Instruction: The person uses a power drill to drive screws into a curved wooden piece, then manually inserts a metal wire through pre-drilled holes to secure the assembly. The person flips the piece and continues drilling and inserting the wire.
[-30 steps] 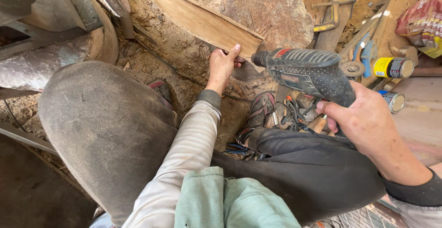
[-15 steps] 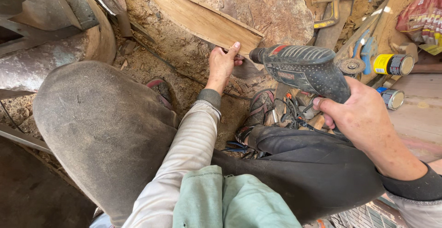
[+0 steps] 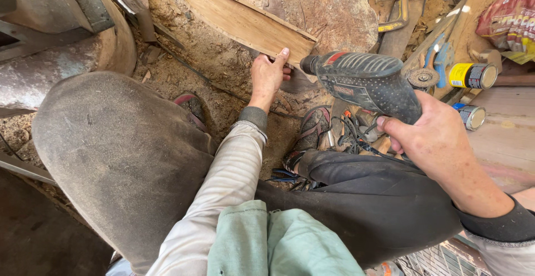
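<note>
My left hand (image 3: 268, 74) reaches down between my knees and grips the lower end of a curved light wooden strip (image 3: 239, 21). The strip leans against a big rough block covered in sawdust (image 3: 312, 3). My right hand (image 3: 437, 137) holds a dark grey electric drill (image 3: 365, 81) by its handle. The drill's nose points left and sits just right of my left hand's fingers, close to the strip's end. My dusty trouser legs fill the lower half of the view.
A dusty metal machine part (image 3: 56, 25) stands at the upper left. Two cans (image 3: 473, 75) lie at the right beside blue-handled tools (image 3: 440, 59). A clamp (image 3: 398, 20) rests near the block. Cables (image 3: 345, 131) tangle by my sandalled feet (image 3: 309, 128). Sawdust covers the ground.
The drill has moved left and slightly up, its nose now near the strip's end by my left hand. My left hand has stayed on the strip.
</note>
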The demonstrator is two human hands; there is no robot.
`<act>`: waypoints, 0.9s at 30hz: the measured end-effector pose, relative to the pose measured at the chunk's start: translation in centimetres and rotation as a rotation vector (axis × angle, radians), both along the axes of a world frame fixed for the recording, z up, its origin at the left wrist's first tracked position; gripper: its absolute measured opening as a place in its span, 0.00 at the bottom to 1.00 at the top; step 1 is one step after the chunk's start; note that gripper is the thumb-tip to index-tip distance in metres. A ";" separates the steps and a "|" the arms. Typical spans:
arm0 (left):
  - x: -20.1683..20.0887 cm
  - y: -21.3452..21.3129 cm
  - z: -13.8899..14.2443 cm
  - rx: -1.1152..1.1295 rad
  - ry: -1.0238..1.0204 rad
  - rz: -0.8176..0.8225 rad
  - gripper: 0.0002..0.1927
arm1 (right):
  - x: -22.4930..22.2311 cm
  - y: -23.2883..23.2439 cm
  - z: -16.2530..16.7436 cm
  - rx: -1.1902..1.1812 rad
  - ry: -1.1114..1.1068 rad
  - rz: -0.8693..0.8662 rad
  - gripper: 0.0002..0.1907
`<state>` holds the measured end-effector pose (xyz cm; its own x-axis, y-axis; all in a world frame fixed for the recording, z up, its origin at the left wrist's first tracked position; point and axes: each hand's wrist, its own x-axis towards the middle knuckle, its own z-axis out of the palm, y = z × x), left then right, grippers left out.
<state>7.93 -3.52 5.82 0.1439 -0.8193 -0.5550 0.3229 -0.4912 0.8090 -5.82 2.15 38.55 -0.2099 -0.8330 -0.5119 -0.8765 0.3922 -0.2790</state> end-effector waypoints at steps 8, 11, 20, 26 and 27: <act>-0.2 0.0 -0.6 0.014 -0.091 -0.051 0.22 | 1.0 -0.3 0.3 0.013 0.120 0.048 0.10; -0.2 0.0 -0.6 0.004 -0.084 -0.033 0.22 | 0.9 -0.4 0.3 0.016 0.089 0.025 0.10; -0.2 -0.1 -0.6 0.028 -0.110 -0.037 0.22 | 0.6 -0.8 -0.1 0.038 0.052 0.015 0.11; -0.3 -0.1 -0.4 0.013 -0.113 -0.025 0.22 | 0.8 -0.9 0.3 0.037 0.076 0.050 0.12; -0.3 -0.1 -0.4 0.010 -0.118 -0.023 0.22 | 0.9 -0.9 0.4 0.037 0.083 0.053 0.12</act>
